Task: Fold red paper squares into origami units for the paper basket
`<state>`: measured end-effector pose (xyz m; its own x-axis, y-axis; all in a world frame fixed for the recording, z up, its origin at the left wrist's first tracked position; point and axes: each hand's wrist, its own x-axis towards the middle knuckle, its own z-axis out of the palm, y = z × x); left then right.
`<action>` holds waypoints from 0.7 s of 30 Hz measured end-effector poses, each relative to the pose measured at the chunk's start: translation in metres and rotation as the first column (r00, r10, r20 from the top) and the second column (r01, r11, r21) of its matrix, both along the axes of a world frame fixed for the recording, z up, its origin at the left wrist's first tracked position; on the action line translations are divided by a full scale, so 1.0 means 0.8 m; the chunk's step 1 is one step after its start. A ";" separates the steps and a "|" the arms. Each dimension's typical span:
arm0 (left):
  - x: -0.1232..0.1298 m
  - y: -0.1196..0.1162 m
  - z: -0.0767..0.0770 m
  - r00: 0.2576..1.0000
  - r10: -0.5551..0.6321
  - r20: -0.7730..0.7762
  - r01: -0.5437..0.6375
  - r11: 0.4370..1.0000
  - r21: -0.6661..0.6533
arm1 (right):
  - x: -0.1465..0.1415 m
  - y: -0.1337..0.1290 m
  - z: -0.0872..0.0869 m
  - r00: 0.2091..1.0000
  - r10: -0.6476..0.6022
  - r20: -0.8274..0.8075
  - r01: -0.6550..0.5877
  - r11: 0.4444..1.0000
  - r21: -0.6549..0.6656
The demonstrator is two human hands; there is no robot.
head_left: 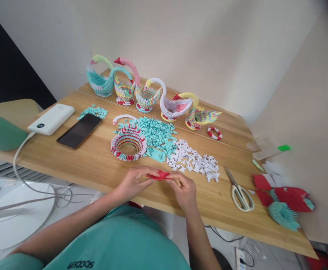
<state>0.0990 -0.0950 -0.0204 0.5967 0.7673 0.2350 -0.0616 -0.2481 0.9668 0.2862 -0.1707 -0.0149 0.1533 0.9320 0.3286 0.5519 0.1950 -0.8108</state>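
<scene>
Between my two hands, just above the table's front edge, is a small piece of folded red paper (161,175). My left hand (137,182) pinches its left end with thumb and fingers. The other end is gripped by my right hand (183,187) in the same way. Just beyond my hands a round paper basket (128,144) in red, white and other colours sits on the wooden table (96,165). Behind and beside it lie a heap of folded teal paper pieces (157,133) and a spread of white folded pieces (193,157).
Several finished paper swans (148,101) line the back. A red-and-white ring (214,133) lies near them. Scissors (241,197), red paper (290,198) and a teal paper piece (284,216) are at right. A phone (79,130) and a cabled white power bank (51,119) lie at left.
</scene>
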 end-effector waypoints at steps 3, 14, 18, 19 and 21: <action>0.002 -0.004 -0.001 1.000 -0.004 0.008 0.005 0.994 -0.111 | 0.000 0.000 0.004 0.998 -0.007 0.055 0.005 0.999 0.037; 0.007 -0.006 -0.008 0.987 0.127 0.104 -0.112 0.984 -0.135 | -0.016 0.000 0.001 0.969 -0.073 -0.238 0.065 0.997 -0.040; 0.010 -0.009 -0.015 0.974 0.176 0.143 -0.127 0.946 -0.299 | -0.022 0.002 -0.004 0.934 -0.104 -0.343 0.091 0.994 -0.054; 0.011 -0.010 -0.015 0.972 0.186 0.143 -0.127 0.931 -0.343 | -0.023 0.003 -0.004 0.932 -0.112 -0.345 0.098 0.993 -0.060; 0.012 -0.011 -0.014 0.971 0.198 0.132 -0.127 0.901 -0.414 | -0.023 0.004 -0.005 0.935 -0.132 -0.330 0.115 0.991 -0.072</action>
<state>0.1087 -0.1037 -0.0313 0.4348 0.9001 -0.0276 -0.2226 0.1370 0.9652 0.2676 -0.1678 -0.0186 0.3607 0.9128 0.1916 0.2658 0.0963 -0.9592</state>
